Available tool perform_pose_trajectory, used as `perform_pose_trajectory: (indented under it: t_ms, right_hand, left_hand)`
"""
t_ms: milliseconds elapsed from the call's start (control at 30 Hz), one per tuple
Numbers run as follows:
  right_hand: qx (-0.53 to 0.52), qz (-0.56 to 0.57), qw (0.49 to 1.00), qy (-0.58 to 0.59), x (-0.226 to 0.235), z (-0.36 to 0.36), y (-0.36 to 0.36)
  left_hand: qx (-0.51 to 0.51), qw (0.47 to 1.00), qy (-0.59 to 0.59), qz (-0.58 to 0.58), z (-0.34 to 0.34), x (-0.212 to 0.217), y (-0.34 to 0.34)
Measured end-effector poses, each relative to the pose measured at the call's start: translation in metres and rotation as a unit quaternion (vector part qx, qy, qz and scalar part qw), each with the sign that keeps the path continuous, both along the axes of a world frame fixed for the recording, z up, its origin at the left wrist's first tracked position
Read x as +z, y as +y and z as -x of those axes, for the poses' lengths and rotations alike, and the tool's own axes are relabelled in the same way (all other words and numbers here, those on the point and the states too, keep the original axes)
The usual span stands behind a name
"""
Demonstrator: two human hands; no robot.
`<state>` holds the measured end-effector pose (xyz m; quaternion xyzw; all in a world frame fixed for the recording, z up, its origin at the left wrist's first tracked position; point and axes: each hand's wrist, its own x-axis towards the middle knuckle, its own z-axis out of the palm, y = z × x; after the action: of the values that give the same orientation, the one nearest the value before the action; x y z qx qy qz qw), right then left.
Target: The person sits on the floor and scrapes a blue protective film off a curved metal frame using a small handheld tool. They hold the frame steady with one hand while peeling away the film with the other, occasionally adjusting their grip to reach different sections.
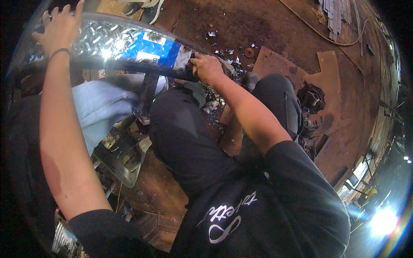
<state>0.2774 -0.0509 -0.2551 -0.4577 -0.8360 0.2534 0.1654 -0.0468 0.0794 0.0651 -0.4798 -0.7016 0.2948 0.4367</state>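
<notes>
A long diamond-plate metal panel [92, 41] with a dark frame lies across the upper left, above my knees. Blue and white stickers cover its right part. My left hand [62, 30] rests on the panel's left part, fingers spread wide over the shiny plate. At the other end, my right hand [208, 69] is closed, its fingers curled over the panel's right end. Something small and dark shows by the right fingertips, too indistinct to name. The undersides of both hands are hidden.
Another person's light blue jeans [103, 103] reach beneath the panel; shoes [150, 13] stand beyond it. Shredded scraps [213, 105] litter the brown floor. Rusty flat sheets [279, 64], a dark greasy metal part [312, 98] and a hose [318, 34] lie to the right.
</notes>
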Motion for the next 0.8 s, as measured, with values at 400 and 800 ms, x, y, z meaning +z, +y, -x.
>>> perform_pose_trajectory:
  t_ms: [400,800]
  right_hand:
    - [0.015,-0.017,0.999,-0.042,-0.004,0.002,-0.006]
    - [0.014,-0.017,1.0,0.006,-0.004,-0.003,-0.003]
  left_hand:
    - [0.007,1.0,-0.012,0.002,0.001,0.0,0.002]
    - [0.004,1.0,0.004,-0.002,0.003,-0.002,0.003]
